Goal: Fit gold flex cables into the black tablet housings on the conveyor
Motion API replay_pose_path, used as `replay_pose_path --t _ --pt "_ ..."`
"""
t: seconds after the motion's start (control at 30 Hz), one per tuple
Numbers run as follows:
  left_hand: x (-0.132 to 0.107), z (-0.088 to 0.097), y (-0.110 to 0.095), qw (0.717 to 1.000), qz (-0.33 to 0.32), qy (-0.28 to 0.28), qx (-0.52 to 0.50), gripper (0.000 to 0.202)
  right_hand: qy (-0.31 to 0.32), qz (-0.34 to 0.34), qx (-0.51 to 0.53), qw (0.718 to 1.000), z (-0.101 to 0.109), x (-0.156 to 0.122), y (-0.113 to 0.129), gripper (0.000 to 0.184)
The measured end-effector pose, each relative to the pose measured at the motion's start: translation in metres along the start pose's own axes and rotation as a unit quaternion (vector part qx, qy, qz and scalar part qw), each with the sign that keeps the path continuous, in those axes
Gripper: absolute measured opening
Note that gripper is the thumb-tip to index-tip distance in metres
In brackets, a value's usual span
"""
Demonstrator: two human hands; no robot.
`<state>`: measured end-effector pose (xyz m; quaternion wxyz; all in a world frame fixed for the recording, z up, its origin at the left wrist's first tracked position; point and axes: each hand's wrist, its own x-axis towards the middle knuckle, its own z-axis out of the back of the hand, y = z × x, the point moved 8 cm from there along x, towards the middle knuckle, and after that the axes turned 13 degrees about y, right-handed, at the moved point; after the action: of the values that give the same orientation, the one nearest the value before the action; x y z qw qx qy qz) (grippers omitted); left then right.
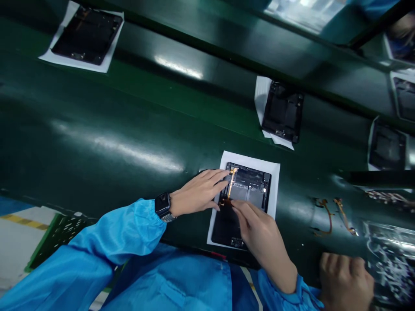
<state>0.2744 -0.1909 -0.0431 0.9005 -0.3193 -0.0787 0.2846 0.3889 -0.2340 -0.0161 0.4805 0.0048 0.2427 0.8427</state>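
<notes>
An opened black tablet housing (225,226) lies on a white sheet (275,190) in front of me, its inner parts showing. A thin orange flex cable (231,183) runs along the housing's left side. My left hand (201,192), with a watch at the wrist, lies flat from the left, fingers stretched out and fingertips at the housing's left edge beside the cable. From the right, my right hand (259,231) pinches the lower end of the flex cable between thumb and forefinger. Its other fingers are curled and partly hidden.
Another person's closed hand (346,280) rests at the lower right. Two loose flex cables (329,216) lie nearby, beside a clear tray (389,233) of small parts. More tablet housings (282,112) on white sheets line the green bench (129,112). A green crate (53,242) stands below.
</notes>
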Motion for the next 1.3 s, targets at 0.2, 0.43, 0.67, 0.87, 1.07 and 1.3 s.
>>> replay_pose_path --t 0.2,0.43,0.67,0.87,1.07,1.3 --pt "0.000 0.000 -0.001 1.000 0.008 0.005 0.007 0.080 0.010 0.007 -0.063 0.998 -0.007 0.006 0.010 0.028" --pt "0.000 -0.001 0.000 1.000 0.007 0.002 0.006 0.078 0.005 0.026 -0.073 0.997 -0.011 0.016 0.020 0.030" --pt "-0.004 0.003 -0.001 1.000 -0.011 -0.005 -0.008 0.073 -0.111 -0.052 0.193 0.973 0.016 -0.019 -0.030 0.019" --pt "0.007 0.022 0.016 0.995 0.022 -0.092 -0.032 0.028 -0.227 -0.139 0.499 0.825 0.010 -0.060 -0.101 0.015" --pt "0.042 0.025 0.011 0.996 0.031 -0.048 0.073 0.061 -0.218 -0.141 0.447 0.856 0.004 -0.066 -0.106 0.023" --pt "0.040 -0.004 0.009 0.995 0.067 -0.006 0.075 0.069 -0.263 -0.162 0.415 0.856 0.015 -0.083 -0.105 0.022"
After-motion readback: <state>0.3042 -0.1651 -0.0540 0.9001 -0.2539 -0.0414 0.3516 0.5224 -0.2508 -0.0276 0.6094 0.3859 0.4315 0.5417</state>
